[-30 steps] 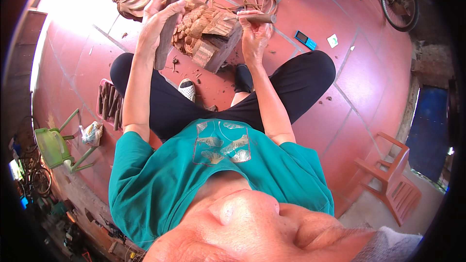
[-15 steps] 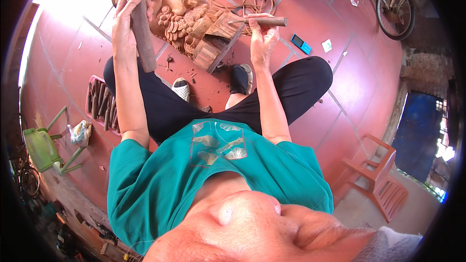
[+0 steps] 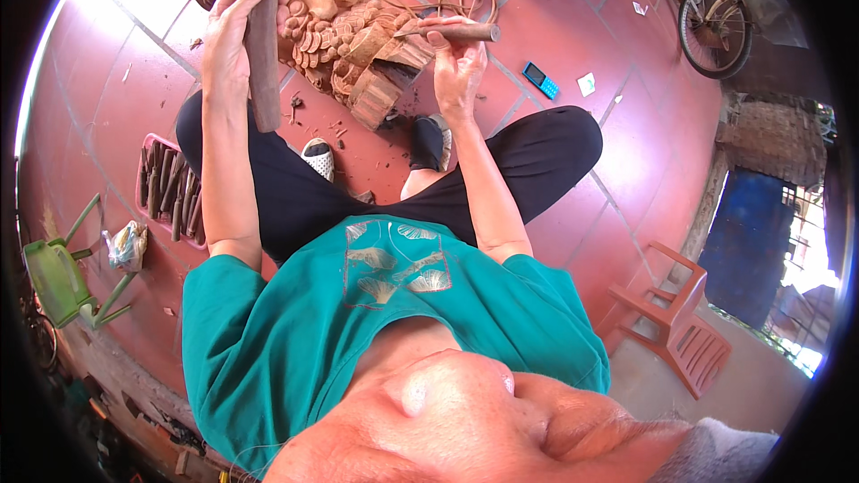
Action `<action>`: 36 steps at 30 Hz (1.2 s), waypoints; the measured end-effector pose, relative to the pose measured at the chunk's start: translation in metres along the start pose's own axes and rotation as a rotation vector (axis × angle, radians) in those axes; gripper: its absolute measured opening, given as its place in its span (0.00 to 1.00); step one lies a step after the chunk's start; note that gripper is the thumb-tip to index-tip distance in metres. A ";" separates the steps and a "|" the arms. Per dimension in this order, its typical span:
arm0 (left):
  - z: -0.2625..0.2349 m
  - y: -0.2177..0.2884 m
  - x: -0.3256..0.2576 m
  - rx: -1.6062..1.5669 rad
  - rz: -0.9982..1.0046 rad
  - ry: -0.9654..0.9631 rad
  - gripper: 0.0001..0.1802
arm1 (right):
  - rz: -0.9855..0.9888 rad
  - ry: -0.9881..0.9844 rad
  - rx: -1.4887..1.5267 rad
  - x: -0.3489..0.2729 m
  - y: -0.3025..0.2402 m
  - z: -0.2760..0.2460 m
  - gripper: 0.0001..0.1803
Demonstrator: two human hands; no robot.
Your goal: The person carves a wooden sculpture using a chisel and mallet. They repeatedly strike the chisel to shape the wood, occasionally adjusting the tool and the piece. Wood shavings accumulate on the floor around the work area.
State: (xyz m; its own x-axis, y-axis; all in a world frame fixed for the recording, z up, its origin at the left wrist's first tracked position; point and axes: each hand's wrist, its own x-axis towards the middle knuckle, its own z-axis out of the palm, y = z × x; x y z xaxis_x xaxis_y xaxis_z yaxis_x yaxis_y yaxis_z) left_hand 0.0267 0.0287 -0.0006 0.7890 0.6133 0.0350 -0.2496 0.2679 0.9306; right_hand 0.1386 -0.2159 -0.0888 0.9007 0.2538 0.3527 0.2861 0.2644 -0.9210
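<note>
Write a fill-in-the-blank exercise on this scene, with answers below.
The long stick is held in the person's ____ hand.
The carving, toward which the right hand points a thin-tipped tool, is made of ____.
The phone on the floor is ____.
The stool at the picture's left is ____.

Answers: left; wood; blue; green.

No text, label, brand, number or sign was legible; any markings on the blue phone (image 3: pixel 540 80) were too small to read.

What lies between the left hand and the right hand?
In the head view, part of the wood carving and the chisel's blade show between the left hand and right hand.
</note>
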 end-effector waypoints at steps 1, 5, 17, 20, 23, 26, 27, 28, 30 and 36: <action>0.000 -0.001 0.001 0.024 0.015 0.000 0.34 | 0.024 -0.004 0.017 0.004 0.004 -0.002 0.05; 0.000 0.001 -0.002 0.000 0.024 0.031 0.34 | 0.054 0.116 0.175 0.007 -0.008 -0.017 0.06; 0.001 0.002 -0.004 0.008 0.022 0.022 0.35 | -0.017 -0.016 -0.084 -0.001 -0.014 -0.007 0.06; 0.000 0.001 -0.004 -0.002 0.018 0.006 0.36 | -0.025 -0.079 -0.177 -0.001 -0.024 -0.001 0.08; 0.005 0.003 -0.006 0.018 0.024 -0.012 0.36 | -0.053 -0.120 -0.290 0.003 -0.028 0.000 0.09; 0.007 0.004 -0.009 0.096 0.036 -0.018 0.37 | -0.060 -0.149 -0.333 0.006 -0.030 0.002 0.10; 0.007 0.003 -0.009 0.144 0.048 -0.023 0.37 | -0.065 -0.160 -0.340 0.007 -0.031 0.003 0.10; 0.007 0.002 -0.010 0.192 0.060 -0.028 0.37 | -0.069 -0.171 -0.347 0.008 -0.032 0.003 0.10; 0.006 -0.001 -0.009 0.249 0.057 -0.049 0.37 | -0.098 -0.170 -0.345 0.010 -0.031 0.005 0.10; 0.034 0.018 -0.024 0.220 0.087 -0.116 0.44 | -0.072 -0.150 -0.301 0.012 -0.026 0.002 0.09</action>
State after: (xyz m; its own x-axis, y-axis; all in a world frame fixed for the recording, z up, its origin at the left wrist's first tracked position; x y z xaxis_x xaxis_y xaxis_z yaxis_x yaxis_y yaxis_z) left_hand 0.0225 -0.0058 0.0278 0.8322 0.5343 0.1481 -0.2010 0.0418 0.9787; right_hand 0.1412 -0.2181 -0.0602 0.8231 0.3842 0.4183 0.4509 0.0057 -0.8926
